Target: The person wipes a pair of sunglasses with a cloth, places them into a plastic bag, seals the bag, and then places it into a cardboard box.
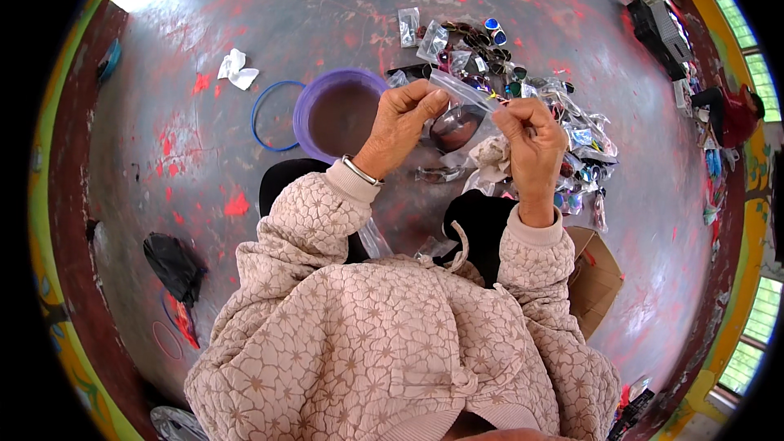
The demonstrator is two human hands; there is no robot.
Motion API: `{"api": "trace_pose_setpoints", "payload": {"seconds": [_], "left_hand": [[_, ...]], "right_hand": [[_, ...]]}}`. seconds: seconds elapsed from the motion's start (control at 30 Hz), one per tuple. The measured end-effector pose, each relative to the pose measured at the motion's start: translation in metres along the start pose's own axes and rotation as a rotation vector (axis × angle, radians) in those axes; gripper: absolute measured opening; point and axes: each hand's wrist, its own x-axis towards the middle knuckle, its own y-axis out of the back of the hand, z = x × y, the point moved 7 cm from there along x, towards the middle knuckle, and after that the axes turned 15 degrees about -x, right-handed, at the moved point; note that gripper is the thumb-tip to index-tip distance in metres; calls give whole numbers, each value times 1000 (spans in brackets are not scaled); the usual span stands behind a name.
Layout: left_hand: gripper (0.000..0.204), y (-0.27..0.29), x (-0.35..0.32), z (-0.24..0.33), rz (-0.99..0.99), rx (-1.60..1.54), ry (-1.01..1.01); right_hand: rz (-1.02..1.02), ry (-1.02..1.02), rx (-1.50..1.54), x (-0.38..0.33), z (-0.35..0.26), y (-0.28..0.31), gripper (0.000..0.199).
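Between my two hands hangs a clear zip bag [462, 91] with a pair of dark-lensed sunglasses [455, 128] inside. My left hand [402, 124] pinches the bag's top left corner between thumb and fingers. At the top right corner, my right hand [532, 140] pinches the other end of the strip. The bag's top edge is stretched taut between them. Under and beyond the bag, a pile of sunglasses [483, 47], many in clear bags, is spread over the floor. A crumpled pale cloth [491, 158] lies just left of my right hand.
A purple-rimmed basin [307, 106] of murky brown water stands left of my left hand, beside a blue hoop [263, 118]. Farther out are a white crumpled cloth [238, 69], a black bag [173, 265] and a cardboard box [595, 278]. Another person [732, 114] is at the far right.
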Motion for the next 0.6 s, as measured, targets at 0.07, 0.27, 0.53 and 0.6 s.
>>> {"api": "trace_pose_setpoints", "payload": {"seconds": [0.07,0.27,0.53,0.6], "left_hand": [[19,6,0,-2,60,76,-35],[15,1,-3,14,138,449,-181],[13,-4,-4,15,98,437,-233],[12,-7,-3,18,60,465,-264]], "right_hand": [[17,129,-47,1,-15,-1,8],[-36,102,-278,1,-23,-6,11],[-142,-55,-152,2,-6,-10,12],[-172,-104,-124,2,-2,-10,13]]}}
